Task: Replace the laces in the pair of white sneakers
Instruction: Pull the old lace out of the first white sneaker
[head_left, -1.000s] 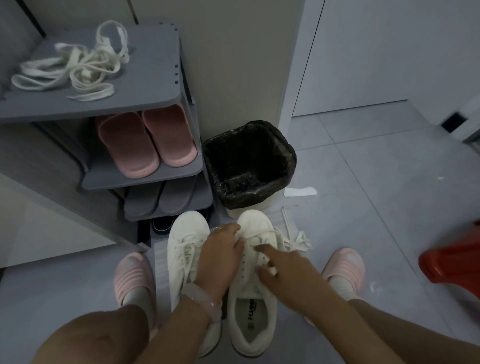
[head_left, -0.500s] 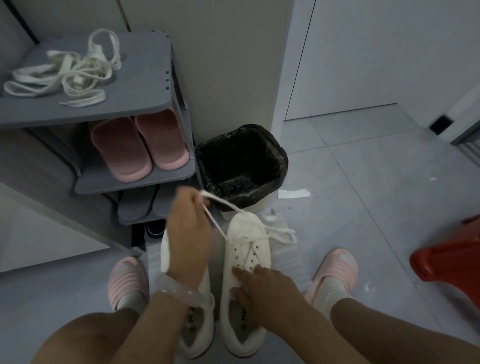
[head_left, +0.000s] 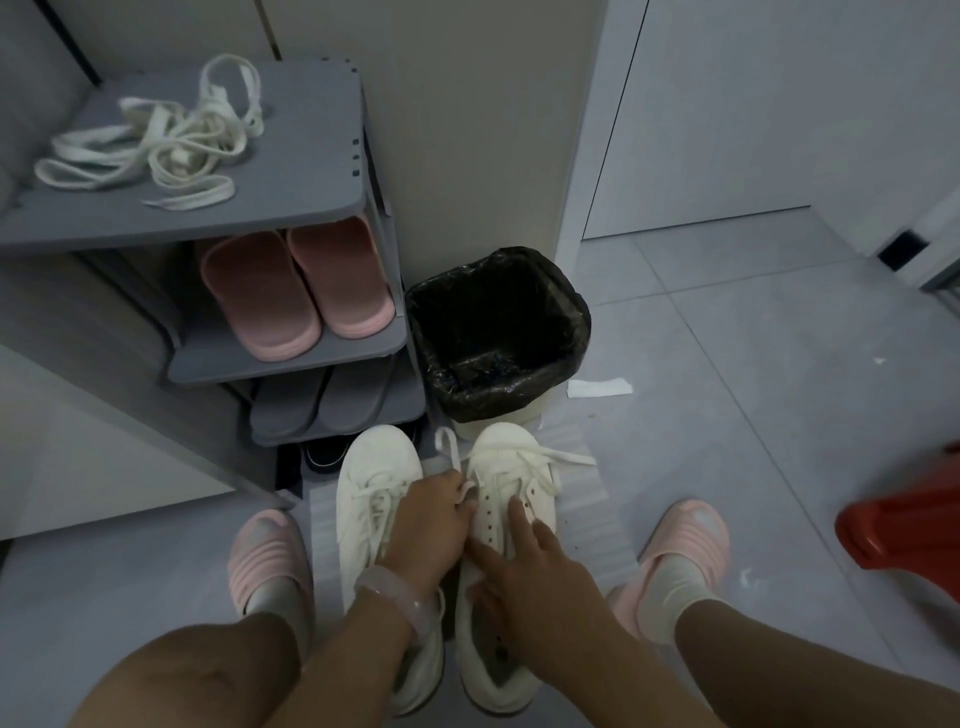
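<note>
Two hands work the lace of the right white sneaker on a grey tiled floor.

No brand or writing can be read; the insoles are hidden under the forearms. The left hand (head_left: 426, 519) pinches a lace (head_left: 452, 462) beside the right sneaker (head_left: 506, 499), its loose end looping toward the far side. The right hand (head_left: 524, 566) rests on that sneaker's eyelet row, fingers (head_left: 517, 512) spread and straight. The left sneaker (head_left: 371, 483) stands just beside it, laced, both on a pale ribbed mat (head_left: 582, 514). Spare laces (head_left: 156, 140) lie tangled on the top of a grey shoe rack (head_left: 306, 171) at far left; pink slippers (head_left: 296, 286) sit one shelf below. A black-lined bin (head_left: 498, 332) stands to the right of the rack. A red object (head_left: 904, 525) is cut off at the right edge.
</note>
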